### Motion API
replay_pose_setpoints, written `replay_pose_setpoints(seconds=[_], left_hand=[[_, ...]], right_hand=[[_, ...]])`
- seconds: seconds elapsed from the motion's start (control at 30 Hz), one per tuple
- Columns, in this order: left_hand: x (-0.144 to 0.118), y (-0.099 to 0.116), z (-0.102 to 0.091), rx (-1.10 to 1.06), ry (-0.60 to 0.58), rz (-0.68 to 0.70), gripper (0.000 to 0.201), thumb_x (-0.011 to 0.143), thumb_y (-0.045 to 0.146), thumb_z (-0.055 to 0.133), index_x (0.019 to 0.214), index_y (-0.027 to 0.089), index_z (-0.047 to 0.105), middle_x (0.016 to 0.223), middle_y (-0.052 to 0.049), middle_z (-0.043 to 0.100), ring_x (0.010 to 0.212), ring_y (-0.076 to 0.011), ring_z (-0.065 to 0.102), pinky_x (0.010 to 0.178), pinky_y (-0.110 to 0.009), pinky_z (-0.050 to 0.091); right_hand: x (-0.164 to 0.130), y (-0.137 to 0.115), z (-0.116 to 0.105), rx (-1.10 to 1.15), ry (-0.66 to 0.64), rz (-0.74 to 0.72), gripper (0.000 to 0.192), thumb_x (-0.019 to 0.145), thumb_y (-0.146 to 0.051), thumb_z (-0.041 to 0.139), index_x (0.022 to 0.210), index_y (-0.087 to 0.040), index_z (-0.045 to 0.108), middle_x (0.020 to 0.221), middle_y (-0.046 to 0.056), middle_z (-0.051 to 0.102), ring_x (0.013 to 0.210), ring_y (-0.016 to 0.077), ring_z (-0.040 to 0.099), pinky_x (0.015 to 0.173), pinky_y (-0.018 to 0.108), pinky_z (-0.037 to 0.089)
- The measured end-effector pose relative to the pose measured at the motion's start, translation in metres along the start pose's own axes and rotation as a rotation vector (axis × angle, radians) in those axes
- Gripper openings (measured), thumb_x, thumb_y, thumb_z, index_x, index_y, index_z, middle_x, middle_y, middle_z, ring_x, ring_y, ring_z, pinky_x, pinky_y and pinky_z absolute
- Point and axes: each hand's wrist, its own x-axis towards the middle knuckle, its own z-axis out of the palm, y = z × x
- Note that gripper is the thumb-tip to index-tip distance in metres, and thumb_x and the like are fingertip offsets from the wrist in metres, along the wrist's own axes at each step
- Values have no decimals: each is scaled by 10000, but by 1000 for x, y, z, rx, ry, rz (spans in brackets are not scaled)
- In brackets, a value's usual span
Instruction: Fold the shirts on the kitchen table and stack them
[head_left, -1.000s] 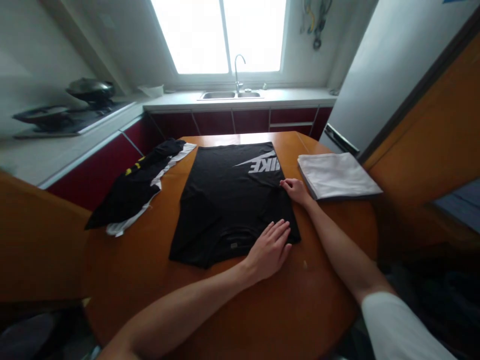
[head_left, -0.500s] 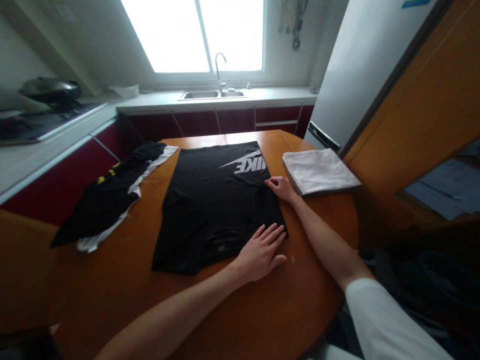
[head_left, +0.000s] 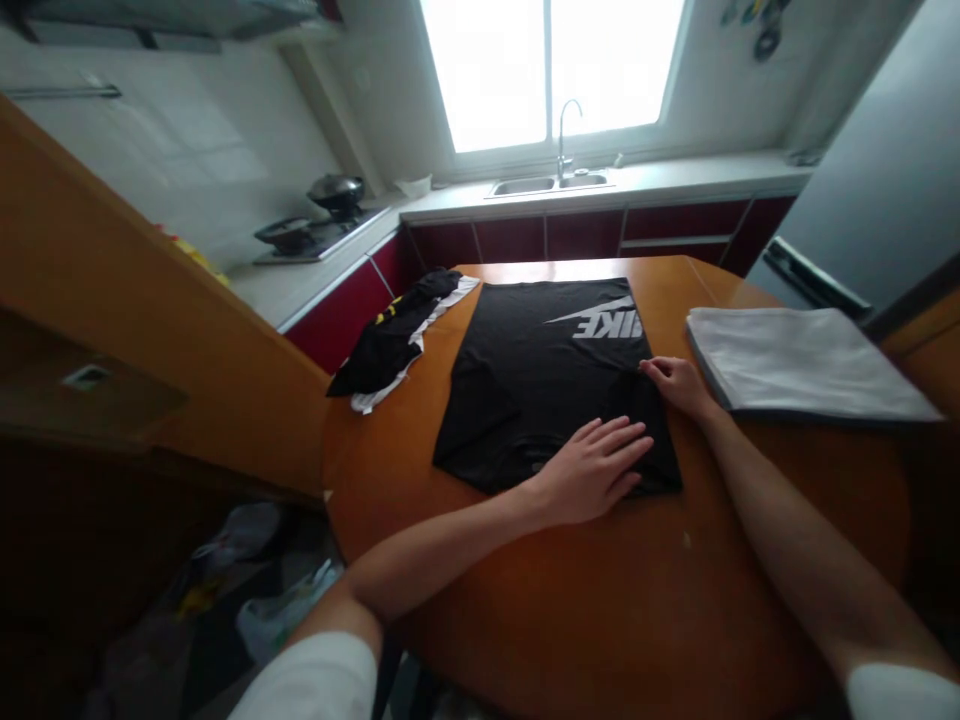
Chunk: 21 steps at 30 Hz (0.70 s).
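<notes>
While our view has swung left, our left hand (head_left: pixel 596 468) stays flat, fingers spread, on the black shirt (head_left: pixel 551 380); right hand (head_left: pixel 675 382) still pinches its edge.

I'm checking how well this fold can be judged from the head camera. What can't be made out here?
- Black shirt: the near right part is hidden under the left hand.
- Right hand: its fingertips blend into the dark cloth, so the grip is unclear.
- Shirt label: too small to read.
- Folded white cloth: too flat to say what it is.
- Dark garment: crumpled, shape unclear.
</notes>
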Motion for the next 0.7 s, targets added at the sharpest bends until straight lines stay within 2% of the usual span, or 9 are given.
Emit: replay_pose_setpoints(seconds=[0.1, 0.2, 0.27, 0.33, 0.43, 0.5, 0.7], left_hand=[[-13, -45, -31, 5, 154, -129, 415, 1041, 261, 392, 1435, 221, 516, 1539, -73, 480, 1463, -195, 376, 1205, -421, 330], [-37, -103, -54, 57, 230, -279, 420, 1024, 211, 387, 1413, 205, 544, 1512, -84, 509, 1433, -204, 425, 1193, -434, 354], [-58, -136, -60, 127, 198, -400, 429, 1025, 231, 388, 1425, 197, 538, 1523, -96, 495, 1450, -227, 400, 1197, -464, 339], [-79, -159, -61, 183, 80, -490, 453, 1034, 296, 397, 1464, 196, 498, 1567, -104, 436, 1486, -257, 335, 1202, -501, 308], [-106, -176, -57, 211, -103, -533, 510, 1043, 404, 390, 1515, 214, 435, 1628, -98, 323, 1527, -288, 222, 1207, -549, 253], [-119, -181, -56, 202, -167, -534, 530, 1047, 451, 367, 1532, 242, 409, 1648, -84, 274, 1537, -290, 181, 1211, -562, 223], [-136, -190, -57, 158, -206, -485, 560, 1054, 502, 311, 1554, 259, 375, 1665, -64, 222, 1549, -268, 131, 1236, -525, 174]], right_hand=[[0, 3, 0, 11, -3, 18, 530, 912, -602, 509, 903, -147, 783, 807, 100, 764, 770, 249, 687, 684, 306, 475], [-1, 2, 0, 4, 2, 35, 530, 908, -597, 511, 908, -143, 785, 782, 98, 758, 769, 253, 685, 690, 312, 479], [-1, 1, 0, -4, 9, 39, 522, 906, -590, 511, 909, -147, 788, 779, 98, 758, 776, 257, 685, 699, 317, 481], [-1, 0, -1, -9, 13, 44, 513, 901, -586, 513, 899, -154, 789, 774, 99, 757, 780, 261, 684, 700, 320, 481], [0, 0, -1, -10, 12, 49, 510, 897, -583, 508, 897, -157, 788, 786, 102, 758, 784, 264, 682, 690, 321, 475], [0, 1, 0, -14, 10, 47, 517, 897, -584, 494, 900, -155, 785, 799, 100, 757, 774, 260, 682, 679, 321, 467], [1, 6, 1, -39, 4, 44, 512, 897, -581, 487, 892, -164, 784, 818, 98, 759, 785, 259, 686, 689, 325, 460]])
